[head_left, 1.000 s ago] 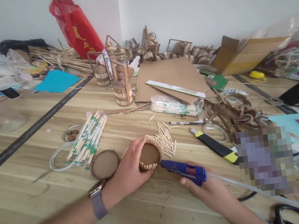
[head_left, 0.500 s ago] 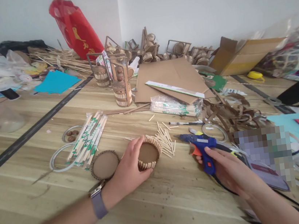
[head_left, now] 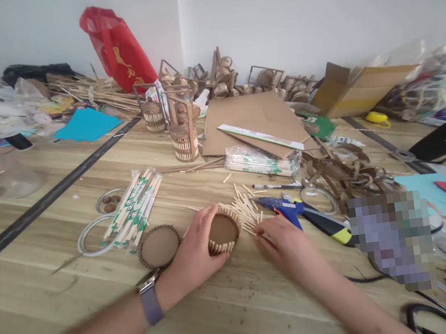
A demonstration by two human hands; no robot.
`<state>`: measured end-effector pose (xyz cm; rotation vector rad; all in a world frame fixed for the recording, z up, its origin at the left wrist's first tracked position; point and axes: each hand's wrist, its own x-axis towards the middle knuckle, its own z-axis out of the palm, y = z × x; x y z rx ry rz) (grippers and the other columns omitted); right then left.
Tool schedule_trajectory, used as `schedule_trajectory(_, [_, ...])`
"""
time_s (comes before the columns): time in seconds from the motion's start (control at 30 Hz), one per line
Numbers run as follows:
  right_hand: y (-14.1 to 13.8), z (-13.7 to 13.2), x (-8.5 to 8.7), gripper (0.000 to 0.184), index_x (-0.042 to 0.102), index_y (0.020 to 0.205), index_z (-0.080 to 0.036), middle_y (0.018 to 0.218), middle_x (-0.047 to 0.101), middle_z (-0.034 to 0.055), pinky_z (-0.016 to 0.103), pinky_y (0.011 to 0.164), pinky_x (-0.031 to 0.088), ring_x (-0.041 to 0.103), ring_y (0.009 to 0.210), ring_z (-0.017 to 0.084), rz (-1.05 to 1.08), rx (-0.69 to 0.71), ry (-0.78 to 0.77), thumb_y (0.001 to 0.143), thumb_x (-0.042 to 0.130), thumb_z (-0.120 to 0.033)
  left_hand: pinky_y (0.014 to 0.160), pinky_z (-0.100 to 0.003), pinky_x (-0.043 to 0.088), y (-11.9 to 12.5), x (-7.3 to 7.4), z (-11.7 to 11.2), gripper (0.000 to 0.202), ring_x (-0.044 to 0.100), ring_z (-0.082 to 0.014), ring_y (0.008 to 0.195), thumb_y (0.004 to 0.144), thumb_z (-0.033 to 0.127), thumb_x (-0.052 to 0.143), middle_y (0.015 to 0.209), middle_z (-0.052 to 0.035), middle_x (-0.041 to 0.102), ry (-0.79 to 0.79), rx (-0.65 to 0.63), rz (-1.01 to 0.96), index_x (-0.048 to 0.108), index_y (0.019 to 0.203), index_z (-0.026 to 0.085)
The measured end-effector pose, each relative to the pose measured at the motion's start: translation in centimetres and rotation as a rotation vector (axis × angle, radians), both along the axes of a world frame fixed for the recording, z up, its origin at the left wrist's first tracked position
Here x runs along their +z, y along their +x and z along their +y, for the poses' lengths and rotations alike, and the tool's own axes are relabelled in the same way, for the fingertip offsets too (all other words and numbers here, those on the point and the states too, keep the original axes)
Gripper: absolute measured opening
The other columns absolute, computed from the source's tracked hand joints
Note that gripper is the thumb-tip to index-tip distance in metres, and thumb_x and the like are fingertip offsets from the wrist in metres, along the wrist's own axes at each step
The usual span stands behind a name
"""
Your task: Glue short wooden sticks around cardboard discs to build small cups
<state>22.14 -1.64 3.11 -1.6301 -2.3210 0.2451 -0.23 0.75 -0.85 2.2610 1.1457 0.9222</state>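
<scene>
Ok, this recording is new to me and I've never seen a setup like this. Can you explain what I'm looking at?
There's no machine here: these are a person's own bare hands. The view comes from one camera worn on the head, looking forward and down, so the picture is roughly what the person faces. The left hand grips a round brown cup edged with short sticks. The right hand is at a pile of loose sticks; whether it pinches one is hidden. On the wooden table, a blue glue gun lies just beyond that hand, with a brown disc and wrapped sticks on the left.
</scene>
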Motion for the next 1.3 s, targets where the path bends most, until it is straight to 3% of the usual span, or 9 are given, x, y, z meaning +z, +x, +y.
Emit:
schedule_trajectory(0.13, [-1.5, 1.3, 0.2, 0.011, 0.058, 0.082, -0.019, 0.081, 0.069, 0.0067, 0.028, 0.067, 0.043, 0.062, 0.08, 0.022, -0.112, -0.097, -0.146, 0.082, 0.055, -0.008, 0.113, -0.051, 0.036, 0.0, -0.1, 0.0, 0.098, 0.036, -0.0313, 0.139, 0.07, 0.006, 0.069, 0.148, -0.0136, 0.038, 0.002, -0.006, -0.008, 0.015, 0.148, 0.027])
schedule_trajectory(0.3, [-1.2, 1.2, 0.3, 0.018, 0.058, 0.089, -0.016, 0.071, 0.069, 0.005, 0.025, 0.06, 0.04, 0.065, 0.069, 0.019, -0.165, -0.084, -0.224, 0.077, 0.054, -0.003, 0.113, -0.051, 0.036, 0.0, -0.1, 0.0, 0.098, 0.036, -0.0317, 0.139, 0.069, 0.006, 0.069, 0.148, -0.0137, 0.037, -0.014, -0.012, -0.016, 0.016, 0.148, 0.027])
schedule_trajectory(0.63, [-1.8, -0.1, 1.0, 0.018, 0.062, 0.085, -0.015, 0.079, 0.07, 0.0103, 0.028, 0.067, 0.042, 0.067, 0.081, 0.023, -0.269, 0.0, -0.222, 0.078, 0.051, -0.002, 0.113, -0.051, 0.036, 0.1, 0.1, -0.1, 0.095, 0.036, -0.0313, 0.138, 0.069, 0.007, 0.07, 0.147, -0.0149, 0.038, -0.027, -0.017, -0.02, 0.018, 0.148, 0.025])
schedule_trajectory(0.87, [-1.7, -0.4, 2.3, 0.017, 0.054, 0.07, -0.019, 0.069, 0.062, 0.0022, 0.025, 0.057, 0.039, 0.058, 0.061, 0.016, -0.104, 0.069, -0.265, 0.083, 0.05, -0.008, 0.114, -0.051, 0.034, 0.0, 0.0, 0.0, 0.097, 0.034, -0.031, 0.14, 0.069, 0.007, 0.069, 0.149, -0.0136, 0.036, -0.059, -0.014, -0.012, 0.018, 0.149, 0.026])
schedule_trajectory(1.07, [-1.8, -0.4, 2.5, 0.016, 0.055, 0.078, -0.02, 0.076, 0.062, 0.002, 0.023, 0.059, 0.042, 0.058, 0.065, 0.014, 0.142, 0.181, -0.156, 0.086, 0.048, -0.008, 0.115, -0.052, 0.033, 0.0, 0.0, 0.0, 0.097, 0.034, -0.0306, 0.14, 0.069, 0.007, 0.068, 0.149, -0.0138, 0.037, -0.055, -0.03, -0.014, 0.017, 0.149, 0.026])
schedule_trajectory(1.2, [-1.7, -0.5, 2.3, 0.016, 0.056, 0.094, -0.02, 0.077, 0.066, 0.0003, 0.023, 0.061, 0.045, 0.063, 0.069, 0.015, 0.244, 0.166, -0.182, 0.087, 0.05, -0.008, 0.115, -0.053, 0.032, -0.1, 0.0, 0.0, 0.096, 0.034, -0.0317, 0.14, 0.069, 0.008, 0.069, 0.15, -0.0135, 0.036, -0.071, -0.028, -0.021, 0.018, 0.149, 0.027])
schedule_trajectory(1.3, [-1.5, -0.5, 2.2, 0.015, 0.058, 0.092, -0.022, 0.081, 0.069, 0.0005, 0.024, 0.066, 0.048, 0.065, 0.074, 0.015, 0.279, 0.171, -0.178, 0.091, 0.049, -0.01, 0.114, -0.054, 0.032, -0.1, 0.1, 0.0, 0.095, 0.033, -0.0326, 0.14, 0.07, 0.008, 0.069, 0.15, -0.0137, 0.036, -0.086, -0.025, -0.023, 0.018, 0.148, 0.027])
